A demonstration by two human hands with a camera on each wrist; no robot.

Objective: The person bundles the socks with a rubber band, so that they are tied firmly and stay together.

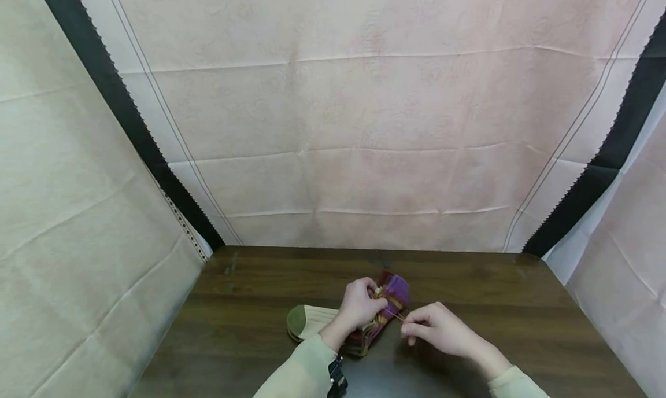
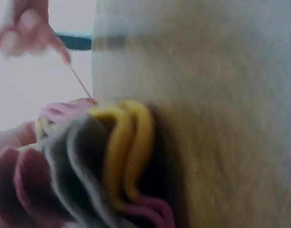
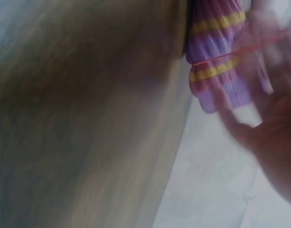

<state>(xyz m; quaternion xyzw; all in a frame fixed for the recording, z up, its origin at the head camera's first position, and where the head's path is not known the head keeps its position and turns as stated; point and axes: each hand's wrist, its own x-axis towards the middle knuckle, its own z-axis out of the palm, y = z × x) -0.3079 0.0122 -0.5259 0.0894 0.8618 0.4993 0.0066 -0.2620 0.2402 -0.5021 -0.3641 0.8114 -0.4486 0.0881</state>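
Note:
My left hand [image 1: 359, 305] grips a bundle of striped socks [image 1: 398, 289] in purple, maroon and yellow, held tilted over the table. Around the bundle runs a thin reddish rubber band [image 3: 213, 60], drawn out to one side. Pinched between thumb and fingers of my right hand [image 1: 439, 330], the band stretches in a straight line to the socks. In the left wrist view the folded sock layers [image 2: 129, 147] fill the near part. Part of the bundle is hidden behind my left hand.
Cream ribbed socks [image 1: 318, 320] with a green end lie left of my left hand, partly covered by my forearm. The dark wooden table [image 1: 468, 276] ends at a pale fabric wall [image 1: 364, 184], with more fabric at both sides. A black strap circles my left wrist.

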